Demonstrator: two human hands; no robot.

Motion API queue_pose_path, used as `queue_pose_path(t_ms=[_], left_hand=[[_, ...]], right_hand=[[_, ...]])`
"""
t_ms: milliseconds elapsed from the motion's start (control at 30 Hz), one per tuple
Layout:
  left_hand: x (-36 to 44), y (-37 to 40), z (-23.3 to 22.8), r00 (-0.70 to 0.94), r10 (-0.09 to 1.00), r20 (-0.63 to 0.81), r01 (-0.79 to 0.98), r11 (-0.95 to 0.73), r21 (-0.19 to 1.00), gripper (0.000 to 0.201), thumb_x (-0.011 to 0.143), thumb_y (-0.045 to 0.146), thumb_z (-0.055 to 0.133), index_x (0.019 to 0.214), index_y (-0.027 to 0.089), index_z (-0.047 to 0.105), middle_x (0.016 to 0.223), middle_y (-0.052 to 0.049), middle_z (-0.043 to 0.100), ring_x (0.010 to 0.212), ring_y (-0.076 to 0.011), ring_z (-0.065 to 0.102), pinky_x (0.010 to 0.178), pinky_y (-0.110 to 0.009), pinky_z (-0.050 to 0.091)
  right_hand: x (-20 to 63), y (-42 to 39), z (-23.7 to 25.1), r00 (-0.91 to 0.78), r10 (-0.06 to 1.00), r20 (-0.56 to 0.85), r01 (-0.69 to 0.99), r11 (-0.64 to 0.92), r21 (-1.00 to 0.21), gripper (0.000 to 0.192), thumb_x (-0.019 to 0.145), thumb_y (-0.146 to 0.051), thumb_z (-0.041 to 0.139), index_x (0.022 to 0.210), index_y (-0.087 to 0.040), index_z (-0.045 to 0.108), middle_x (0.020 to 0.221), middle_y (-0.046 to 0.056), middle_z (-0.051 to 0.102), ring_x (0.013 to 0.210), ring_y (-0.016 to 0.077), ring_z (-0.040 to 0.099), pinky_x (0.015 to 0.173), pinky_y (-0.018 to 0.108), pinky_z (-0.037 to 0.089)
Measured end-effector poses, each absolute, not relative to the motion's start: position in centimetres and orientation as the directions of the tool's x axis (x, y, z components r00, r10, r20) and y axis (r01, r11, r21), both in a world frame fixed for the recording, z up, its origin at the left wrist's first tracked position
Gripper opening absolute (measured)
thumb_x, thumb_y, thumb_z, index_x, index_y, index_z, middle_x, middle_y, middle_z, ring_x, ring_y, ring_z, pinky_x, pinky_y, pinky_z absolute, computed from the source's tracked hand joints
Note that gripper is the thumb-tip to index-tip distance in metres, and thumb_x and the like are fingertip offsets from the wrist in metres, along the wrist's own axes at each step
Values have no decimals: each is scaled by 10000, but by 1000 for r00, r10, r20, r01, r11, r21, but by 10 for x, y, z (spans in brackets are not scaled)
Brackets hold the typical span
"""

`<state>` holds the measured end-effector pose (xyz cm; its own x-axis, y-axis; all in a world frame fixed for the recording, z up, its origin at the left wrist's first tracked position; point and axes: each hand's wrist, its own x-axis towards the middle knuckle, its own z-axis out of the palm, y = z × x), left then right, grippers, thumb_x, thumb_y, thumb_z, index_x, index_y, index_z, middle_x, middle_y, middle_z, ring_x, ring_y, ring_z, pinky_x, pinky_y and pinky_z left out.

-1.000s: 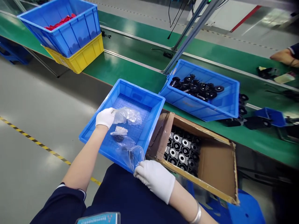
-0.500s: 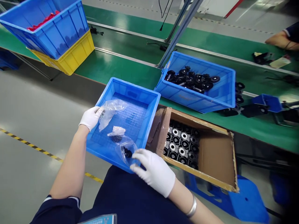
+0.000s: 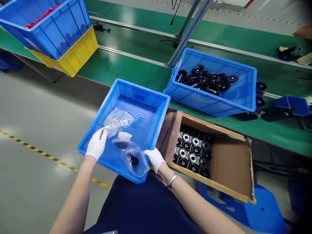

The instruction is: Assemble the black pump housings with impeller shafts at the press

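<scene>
1. Gloved left hand (image 3: 97,147) on the near-left rim of the blue tray (image 3: 146,122), fingers curled loosely over the edge and touching the crumpled clear bag (image 3: 118,119) just beyond the fingertips; no firm pinch visible.
2. Gloved right hand (image 3: 154,158) at the near-right corner of that tray, fingers closed around the rim, with the small clear bag (image 3: 135,159) and its dark part directly to the hand's left, touching or nearly so; cannot tell whether the bag itself is pinched.
3. Small clear bag lying on the tray floor near the front wall, long axis running roughly from the tray's middle toward the near-right corner, mouth end away from the right hand; right hand clearly nearer than left.
4. Third, flatter bag (image 3: 123,139) between the other two, within equal reach of both hands.
5. Tray resting across the lap, tilted, far corner almost against the green bench (image 3: 117,70); right wall just beside the open flap of the cardboard box (image 3: 226,169) of black-and-silver parts, so little free room to the right.
6. Open floor to the left of the tray, free room there; far half of the tray floor bare.
7. Larger blue bin (image 3: 246,97) of black parts on the bench beyond, stacked blue and yellow bins (image 3: 73,48) far left, well apart from both hands.
</scene>
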<state>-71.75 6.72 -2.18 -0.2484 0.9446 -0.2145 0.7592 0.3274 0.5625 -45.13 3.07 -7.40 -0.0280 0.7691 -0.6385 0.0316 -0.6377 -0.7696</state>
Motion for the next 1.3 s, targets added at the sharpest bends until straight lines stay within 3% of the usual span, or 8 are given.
queue_pose_path(t_ms=[100,167,300,467,600,833,1100,1300], left_hand=[[-703,53,-12,-191,982,-8,821,164,547,537,924,419,482,1403,180,443,1482,-135,431,1380,-294,390,1154,-433,318],[-687,41,-6,83,990,115,846,-131,517,525,902,351,537,1408,236,453,1518,-102,382,1423,-309,311,1185,-469,255],[-652,24,-16,613,778,-137,696,-450,560,351,909,357,535,1246,317,624,1532,-60,381,1424,-365,287,1115,-544,320],[-655,39,-52,278,839,-469,950,-169,261,222,774,434,692,870,249,768,1588,-68,265,1407,-540,154,1053,-717,207],[-686,65,-67,106,879,-466,994,-79,78,268,769,318,676,1021,255,741,1583,-74,278,1419,-504,162,1065,-674,243],[-717,90,-70,146,856,-496,987,-92,132,331,854,344,525,1087,207,714,1202,-94,681,1184,-293,569,1053,-428,401],[-741,93,-48,58,966,-251,982,-10,187,347,871,361,438,1033,183,688,1165,-92,675,1168,-263,583,1044,-376,433],[-712,100,-18,-12,957,289,1000,4,29,561,763,469,679,1264,232,595,1566,-131,224,1435,-428,173,1138,-568,210]], right_hand=[[-452,31,-76,9,765,-644,7,-644,-765,281,624,-209,565,901,-200,613,922,56,740,875,271,679,803,396,572],[-450,30,-76,22,768,-640,-6,-640,-768,327,604,-202,553,927,-196,604,959,54,736,874,262,672,825,388,563],[-448,30,-79,9,763,-646,-8,-646,-763,388,605,-198,549,990,-200,594,994,47,734,865,251,669,818,373,563],[-443,32,-83,6,724,-690,45,-689,-723,474,597,-181,550,1070,-191,585,933,42,737,799,245,670,769,374,566],[-441,33,-85,4,707,-707,81,-705,-704,534,604,-187,565,1137,-175,559,976,51,730,850,244,673,799,365,557],[-439,32,-86,-10,708,-706,152,-697,-701,540,638,-187,578,1178,-192,566,995,47,723,867,236,670,763,327,536],[-436,31,-88,-26,718,-695,197,-678,-708,535,648,-174,570,1183,-184,572,895,39,721,718,195,653,657,277,508],[-433,31,-86,-44,731,-681,214,-659,-721,612,677,-192,579,1286,-229,533,913,36,718,740,196,666,620,251,491]])
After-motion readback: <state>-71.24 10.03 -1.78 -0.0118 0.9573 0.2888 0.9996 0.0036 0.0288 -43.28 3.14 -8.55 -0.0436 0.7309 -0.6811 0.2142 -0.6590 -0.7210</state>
